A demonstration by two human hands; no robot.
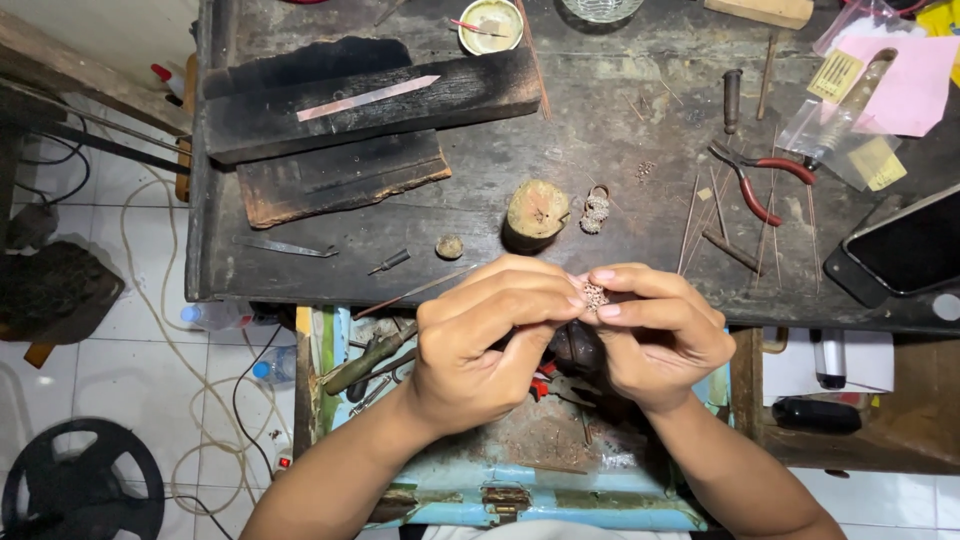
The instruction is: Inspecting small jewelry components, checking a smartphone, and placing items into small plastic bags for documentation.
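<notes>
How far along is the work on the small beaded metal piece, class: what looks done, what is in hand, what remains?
Looks done: a similar beaded piece lies on the workbench beside a round wooden block. In hand: the left hand and right hand pinch a small beaded metal piece between fingertips. Probably left: loose wires and red-handled pliers lie untouched.

Pretty cluttered bench here. Red-handled pliers [757, 182] sit far right on the dark wooden worktop [620, 110], thin metal rods [700, 215] scattered just left of them. A black phone [905, 248] lies at the right edge. Charred wood block [370, 100] on the far left, small round dish [490, 25] behind it, round wooden stump [537, 210] mid-bench.
</notes>
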